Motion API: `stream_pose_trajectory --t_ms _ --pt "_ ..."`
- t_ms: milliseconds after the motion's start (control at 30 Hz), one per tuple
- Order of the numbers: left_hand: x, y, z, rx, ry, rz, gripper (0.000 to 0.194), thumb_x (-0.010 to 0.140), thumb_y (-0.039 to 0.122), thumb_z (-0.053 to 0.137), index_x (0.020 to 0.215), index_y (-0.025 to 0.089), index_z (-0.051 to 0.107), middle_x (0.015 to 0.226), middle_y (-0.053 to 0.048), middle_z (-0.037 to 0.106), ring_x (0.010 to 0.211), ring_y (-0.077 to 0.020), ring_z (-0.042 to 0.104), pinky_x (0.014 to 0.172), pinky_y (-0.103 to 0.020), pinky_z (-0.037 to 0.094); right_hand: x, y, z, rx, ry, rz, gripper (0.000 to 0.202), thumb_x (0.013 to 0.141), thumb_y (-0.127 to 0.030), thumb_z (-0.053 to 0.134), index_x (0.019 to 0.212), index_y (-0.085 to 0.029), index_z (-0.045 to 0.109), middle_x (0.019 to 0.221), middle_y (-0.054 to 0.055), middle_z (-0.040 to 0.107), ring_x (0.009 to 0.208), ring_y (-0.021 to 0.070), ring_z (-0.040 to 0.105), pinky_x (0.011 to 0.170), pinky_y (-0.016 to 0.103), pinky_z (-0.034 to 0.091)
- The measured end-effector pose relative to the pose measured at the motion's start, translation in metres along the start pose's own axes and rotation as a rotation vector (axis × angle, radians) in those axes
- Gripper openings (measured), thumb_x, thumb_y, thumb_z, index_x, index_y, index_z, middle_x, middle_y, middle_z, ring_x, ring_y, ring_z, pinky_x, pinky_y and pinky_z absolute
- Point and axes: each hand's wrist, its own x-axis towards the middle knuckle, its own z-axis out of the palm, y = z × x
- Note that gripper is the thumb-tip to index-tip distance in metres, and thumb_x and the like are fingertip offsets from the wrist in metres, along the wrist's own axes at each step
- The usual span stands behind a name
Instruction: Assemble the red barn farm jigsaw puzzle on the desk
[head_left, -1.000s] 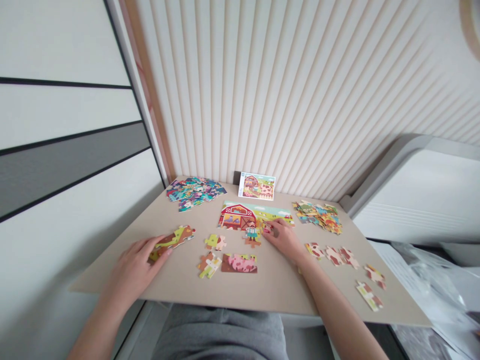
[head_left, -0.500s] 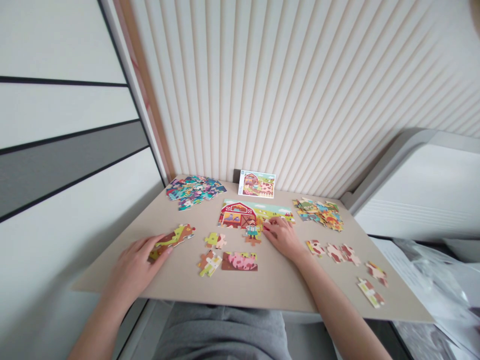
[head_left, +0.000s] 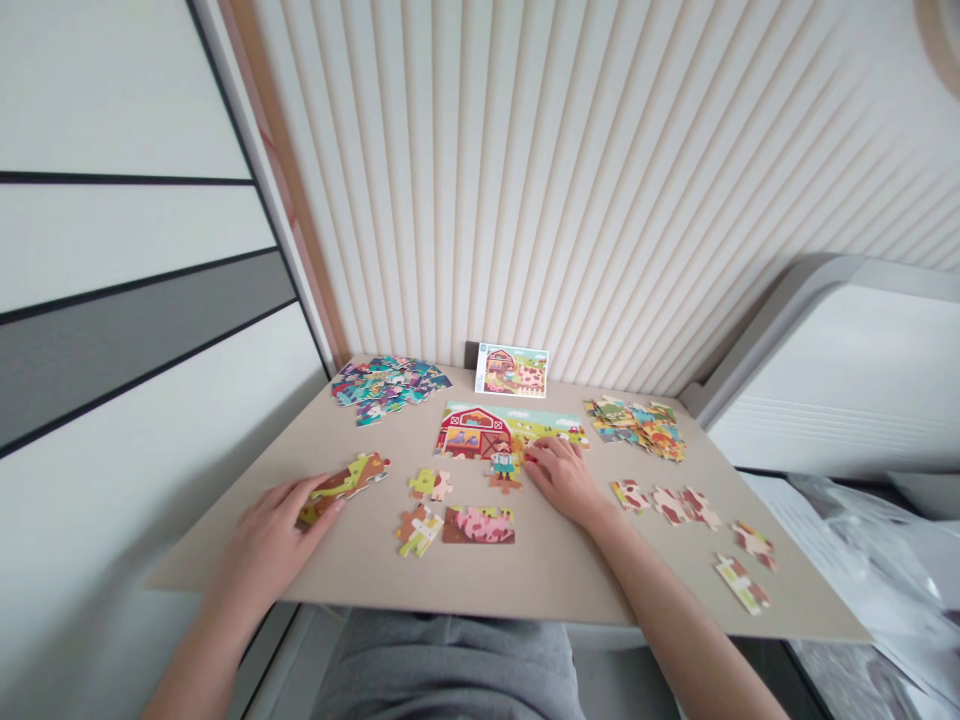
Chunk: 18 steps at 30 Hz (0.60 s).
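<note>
My left hand [head_left: 279, 530] is closed around the near end of a joined strip of green and brown jigsaw pieces [head_left: 349, 480] on the table's left side. Mid-table lies a partly joined farm jigsaw [head_left: 474, 430] with a red barn, and a farmer piece section [head_left: 504, 462] extends from its lower edge. My right hand [head_left: 559, 475] rests at the jigsaw's lower right edge, beside the farmer. Its fingertips are bent down and together; whatever is under them is hidden. Closer to me lie a joined pink pig section [head_left: 480, 525] and small joined pieces [head_left: 431, 483] in green and pink.
A farm picture card [head_left: 512, 370] leans at the back. A purple and teal pile of pieces [head_left: 386, 385] lies back left, an orange and green pile [head_left: 641, 425] back right. Brown-spotted pieces [head_left: 671, 505] are scattered to the right. Clear plastic wrap [head_left: 877, 550] lies beyond the table's right edge.
Both hands keep nearly the same places, and the pieces stay where they were. The view has shifted slightly.
</note>
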Motion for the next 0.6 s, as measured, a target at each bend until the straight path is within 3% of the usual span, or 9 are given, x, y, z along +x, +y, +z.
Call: stream_pose_trajectory --t_ms 333,500,600 --pt "0.000 0.000 0.000 0.003 0.009 0.006 0.050 0.097 0.060 0.049 0.131 0.023 0.057 0.124 -0.012 0.069 0.113 -0.0314 0.064 0.101 -0.043 0.047 -0.007 -0.001 -0.008 0.086 0.060 -0.048 0.030 0.106 -0.036 0.047 0.128 -0.028 0.066 0.130 0.007 0.067 0.125 0.0246 0.057 0.114 0.045 0.032" --pt "0.000 0.001 0.000 0.008 0.014 0.003 0.050 0.096 0.059 0.049 0.131 0.024 0.058 0.124 -0.012 0.070 0.111 -0.0312 0.066 0.098 -0.043 0.049 -0.031 0.038 -0.033 0.025 0.332 0.302 0.036 0.104 -0.036 0.042 0.123 -0.023 0.069 0.124 0.011 0.069 0.118 0.0268 0.061 0.104 0.041 0.043" --pt "0.000 0.001 -0.001 -0.003 0.022 0.014 0.049 0.096 0.057 0.049 0.130 0.024 0.058 0.123 -0.013 0.070 0.111 -0.0319 0.065 0.099 -0.044 0.048 -0.065 0.068 -0.047 -0.089 0.245 0.496 0.037 0.099 -0.042 0.047 0.115 -0.022 0.074 0.117 0.010 0.072 0.112 0.0302 0.063 0.098 0.043 0.045"
